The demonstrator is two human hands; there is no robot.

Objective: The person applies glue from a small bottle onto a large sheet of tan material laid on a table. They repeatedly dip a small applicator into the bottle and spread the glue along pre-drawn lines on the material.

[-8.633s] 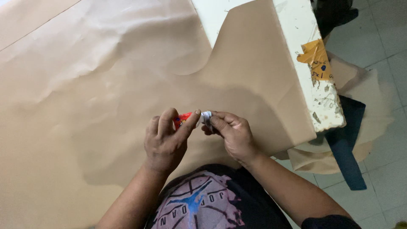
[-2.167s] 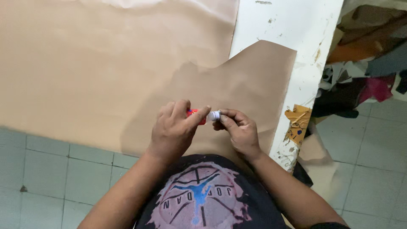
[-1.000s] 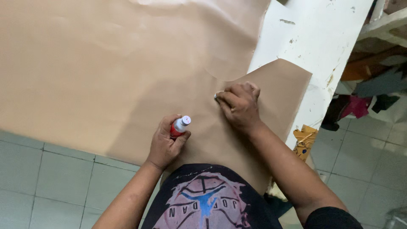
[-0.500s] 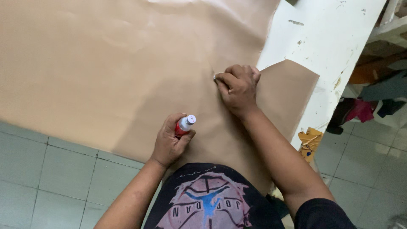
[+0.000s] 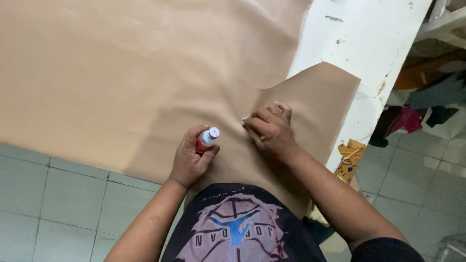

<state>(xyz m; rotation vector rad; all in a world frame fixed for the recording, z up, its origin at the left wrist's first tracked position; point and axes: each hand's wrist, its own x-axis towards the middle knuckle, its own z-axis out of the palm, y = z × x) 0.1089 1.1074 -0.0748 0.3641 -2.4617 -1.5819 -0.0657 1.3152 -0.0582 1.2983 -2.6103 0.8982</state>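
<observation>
The left hand (image 5: pixel 191 157) is curled round a small red bottle (image 5: pixel 204 142), its fingers wrapped about the body so that only the smooth red side and the pale, cylindrical neck and nozzle show above the thumb. The bottle stands tilted, nozzle pointing up and away from the person, and the hand's heel rests on the sheet below it. The right hand (image 5: pixel 270 131) lies just beside it, knuckles up, fingers bunched and pressed down on the sheet; at the fingertips (image 5: pixel 251 121) a small whitish thing (image 5: pixel 244 121) peeks out, pinched or pressed there, too little of it visible to name.

Both hands rest on a large sheet of tan material (image 5: pixel 145 82), matte and smooth like thin leather or heavy kraft paper, with soft ripples and shallow creases running across it. It covers nearly the whole worktop (image 5: pixel 369 43) and hangs over the near edge towards the person's dark printed T-shirt (image 5: pixel 233 228). Near the right edge the sheet is cut away in a curved notch, leaving a squared flap (image 5: pixel 318 97) that reaches the worktop's right edge.

The bare part of the worktop is white-painted, chipped and stained. Beyond its right edge, crumpled yellowish scraps (image 5: pixel 350 157) and a heap of dark and red cloth offcuts (image 5: pixel 427 104) lie low down. The floor (image 5: pixel 53 194) is of pale green-grey square tiles with dark grout lines.
</observation>
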